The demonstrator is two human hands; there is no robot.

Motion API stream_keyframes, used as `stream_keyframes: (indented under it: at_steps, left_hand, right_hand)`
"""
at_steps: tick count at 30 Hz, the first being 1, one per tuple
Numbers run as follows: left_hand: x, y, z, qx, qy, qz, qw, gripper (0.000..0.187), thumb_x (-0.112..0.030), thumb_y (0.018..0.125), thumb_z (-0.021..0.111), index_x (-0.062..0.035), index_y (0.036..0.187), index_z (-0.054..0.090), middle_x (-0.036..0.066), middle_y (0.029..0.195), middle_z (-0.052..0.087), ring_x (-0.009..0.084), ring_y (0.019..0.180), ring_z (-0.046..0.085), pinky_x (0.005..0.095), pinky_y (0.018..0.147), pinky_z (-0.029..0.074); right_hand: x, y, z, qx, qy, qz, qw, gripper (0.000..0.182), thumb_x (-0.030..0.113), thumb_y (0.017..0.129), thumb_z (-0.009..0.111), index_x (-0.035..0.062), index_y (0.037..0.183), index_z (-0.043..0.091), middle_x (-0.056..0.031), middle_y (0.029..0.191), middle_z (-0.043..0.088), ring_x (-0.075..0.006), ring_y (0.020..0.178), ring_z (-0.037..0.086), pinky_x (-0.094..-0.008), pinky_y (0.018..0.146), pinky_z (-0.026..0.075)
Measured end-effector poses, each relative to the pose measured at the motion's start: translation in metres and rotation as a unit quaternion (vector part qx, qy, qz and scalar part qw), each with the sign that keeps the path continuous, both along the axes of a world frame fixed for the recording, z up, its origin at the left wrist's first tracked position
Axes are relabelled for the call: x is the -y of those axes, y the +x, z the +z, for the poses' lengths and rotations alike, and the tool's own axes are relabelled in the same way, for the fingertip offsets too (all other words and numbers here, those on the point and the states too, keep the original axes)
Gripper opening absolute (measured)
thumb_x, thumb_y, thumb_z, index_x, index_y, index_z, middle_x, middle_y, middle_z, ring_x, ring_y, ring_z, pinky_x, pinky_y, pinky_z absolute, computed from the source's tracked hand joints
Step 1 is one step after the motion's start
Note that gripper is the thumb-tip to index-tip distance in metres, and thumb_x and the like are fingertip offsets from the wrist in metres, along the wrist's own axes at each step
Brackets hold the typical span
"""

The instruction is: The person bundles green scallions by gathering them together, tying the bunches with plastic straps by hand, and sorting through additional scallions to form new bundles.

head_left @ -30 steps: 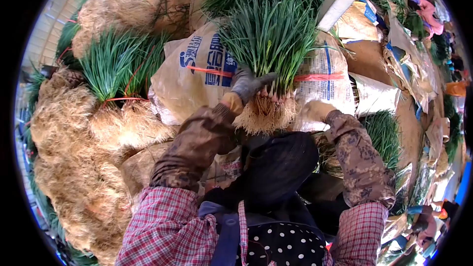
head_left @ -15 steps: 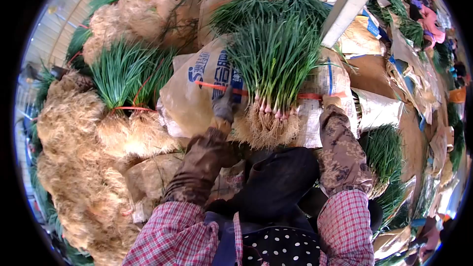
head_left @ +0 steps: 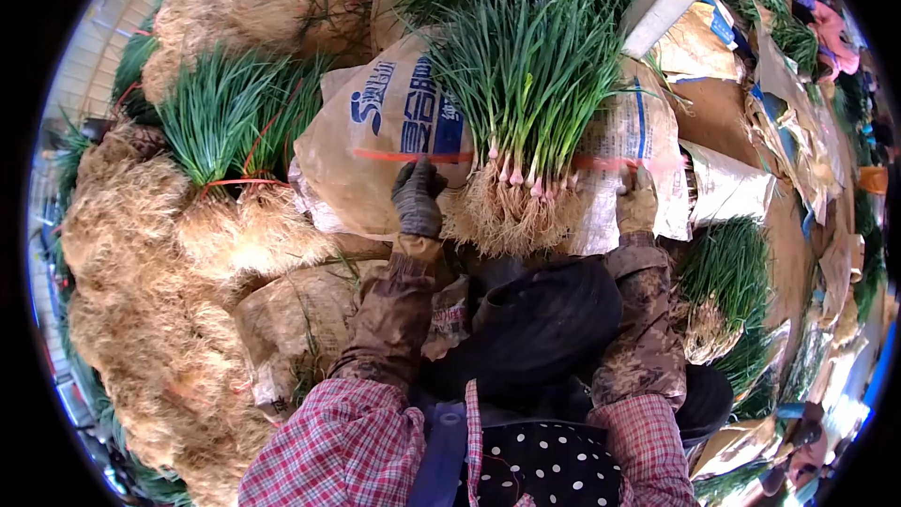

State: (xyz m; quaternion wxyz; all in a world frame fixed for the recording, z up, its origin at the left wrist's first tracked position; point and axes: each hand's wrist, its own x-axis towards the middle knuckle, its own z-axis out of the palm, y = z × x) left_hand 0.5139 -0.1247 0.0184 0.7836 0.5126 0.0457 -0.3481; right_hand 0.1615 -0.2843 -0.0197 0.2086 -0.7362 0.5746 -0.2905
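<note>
A bunch of green garlic [head_left: 535,103] lies leaves away from me, with pinkish bulbs and tan roots toward my knees. A red tie strip [head_left: 377,156] passes under its stems and sticks out on both sides. My left hand [head_left: 418,199], in a grey glove, has its fingers closed at the strip's left part. At the right part, my right hand [head_left: 638,202], in a tan glove, pinches the strip; its tip looks blurred. Under the bunch is a printed plastic sack [head_left: 352,183].
Tied bunches [head_left: 221,127] lie at left beside a large heap of roots [head_left: 150,291]. A pale metal post [head_left: 671,0] slants down behind the bunch at right. Another bunch [head_left: 723,268] rests by my right sleeve. A person in pink [head_left: 831,38] is far right.
The view has shifted, so the sacks and bunches sit higher in the picture. My left hand has turned upright below the strip. The strip's right end now reaches past my right fingers.
</note>
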Motion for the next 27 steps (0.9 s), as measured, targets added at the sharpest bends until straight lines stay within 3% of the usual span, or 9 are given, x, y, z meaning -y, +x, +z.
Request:
stream_keyframes:
  at_steps: [1, 3, 5, 7, 10, 16, 19, 23, 27]
  left_hand:
    - [-0.003, 0.002, 0.007, 0.045, -0.034, -0.023, 0.998, 0.011, -0.008, 0.08, 0.069, -0.0031, 0.088, 0.063, 0.004, 0.072, 0.06, 0.0151, 0.06, 0.058, 0.0291, 0.058, 0.051]
    - [0.001, -0.005, 0.031, 0.118, -0.036, -0.058, 0.991, 0.009, -0.007, 0.08, 0.069, -0.002, 0.086, 0.064, 0.003, 0.071, 0.06, 0.0144, 0.06, 0.057, 0.0279, 0.06, 0.049]
    - [0.011, -0.008, 0.053, 0.233, -0.047, -0.111, 0.965, 0.008, -0.005, 0.079, 0.069, -0.0018, 0.085, 0.064, 0.003, 0.073, 0.06, 0.0137, 0.064, 0.056, 0.0271, 0.061, 0.048]
    - [0.021, -0.015, 0.07, 0.379, -0.054, -0.182, 0.906, 0.009, -0.002, 0.078, 0.069, -0.0024, 0.086, 0.065, 0.003, 0.079, 0.061, 0.0131, 0.07, 0.056, 0.0269, 0.063, 0.047]
    - [0.042, -0.028, 0.086, 0.487, -0.066, -0.252, 0.834, 0.013, 0.003, 0.075, 0.069, -0.002, 0.085, 0.063, 0.004, 0.084, 0.061, 0.0139, 0.075, 0.056, 0.0266, 0.066, 0.046]
    - [0.068, -0.047, 0.101, 0.593, -0.081, -0.322, 0.733, 0.014, -0.004, 0.074, 0.07, -0.0046, 0.087, 0.066, 0.009, 0.089, 0.062, 0.0238, 0.081, 0.06, 0.0333, 0.071, 0.048]
    - [0.081, -0.051, 0.095, 0.677, -0.108, -0.278, 0.673, 0.013, -0.01, 0.076, 0.067, -0.0041, 0.088, 0.064, 0.012, 0.095, 0.06, 0.0303, 0.09, 0.056, 0.0378, 0.078, 0.045]
    - [0.085, -0.045, 0.106, 0.767, -0.039, -0.314, 0.559, 0.014, -0.014, 0.083, 0.057, -0.0036, 0.092, 0.061, 0.017, 0.091, 0.059, 0.0355, 0.088, 0.055, 0.0403, 0.075, 0.044]
    - [0.08, -0.045, 0.099, 0.726, -0.059, -0.327, 0.602, 0.013, -0.015, 0.085, 0.054, -0.0042, 0.09, 0.06, 0.017, 0.087, 0.059, 0.0358, 0.081, 0.055, 0.0412, 0.071, 0.044]
  right_hand:
    - [0.004, 0.005, 0.005, 0.244, 0.104, 0.02, 0.964, 0.03, 0.012, 0.088, 0.058, 0.0069, 0.118, 0.054, -0.0065, 0.108, 0.062, -0.0121, 0.09, 0.061, -0.0246, 0.065, 0.051]
    - [0.013, 0.023, 0.013, 0.664, 0.278, 0.063, 0.692, 0.027, 0.01, 0.087, 0.059, 0.0093, 0.114, 0.056, -0.0087, 0.103, 0.066, -0.0149, 0.094, 0.064, -0.0276, 0.069, 0.055]
    - [0.003, 0.072, 0.079, 0.375, 0.074, 0.174, 0.907, 0.01, 0.01, 0.088, 0.06, 0.01, 0.097, 0.062, -0.009, 0.09, 0.068, -0.0168, 0.079, 0.067, -0.0298, 0.06, 0.056]
    - [-0.006, 0.1, 0.115, 0.166, 0.06, 0.188, 0.966, 0.005, 0.01, 0.088, 0.059, 0.0095, 0.091, 0.063, -0.0088, 0.087, 0.068, -0.0157, 0.074, 0.066, -0.0293, 0.058, 0.056]
    - [-0.018, 0.121, 0.123, 0.275, 0.196, 0.213, 0.917, 0.019, 0.026, 0.091, 0.055, 0.008, 0.092, 0.061, -0.0075, 0.081, 0.066, -0.012, 0.057, 0.059, -0.0267, 0.042, 0.05]
    - [-0.041, 0.133, 0.122, 0.459, 0.327, 0.219, 0.797, 0.005, 0.004, 0.091, 0.052, 0.005, 0.093, 0.056, -0.0099, 0.083, 0.065, -0.0167, 0.069, 0.063, -0.0306, 0.059, 0.054]
    - [-0.036, 0.126, 0.102, 0.287, 0.078, 0.158, 0.942, 0.012, 0.008, 0.086, 0.062, 0.0066, 0.098, 0.058, -0.0084, 0.079, 0.063, -0.0127, 0.072, 0.059, -0.0297, 0.062, 0.051]
    - [-0.036, 0.126, 0.09, 0.532, 0.191, 0.162, 0.809, 0.032, 0.012, 0.085, 0.066, 0.0073, 0.115, 0.056, -0.0058, 0.096, 0.063, -0.0118, 0.089, 0.058, -0.0282, 0.078, 0.049]
    - [-0.037, 0.123, 0.098, 0.571, 0.232, 0.148, 0.774, 0.026, 0.012, 0.087, 0.064, 0.0024, 0.111, 0.059, -0.0037, 0.096, 0.063, -0.0094, 0.087, 0.057, -0.0264, 0.077, 0.048]
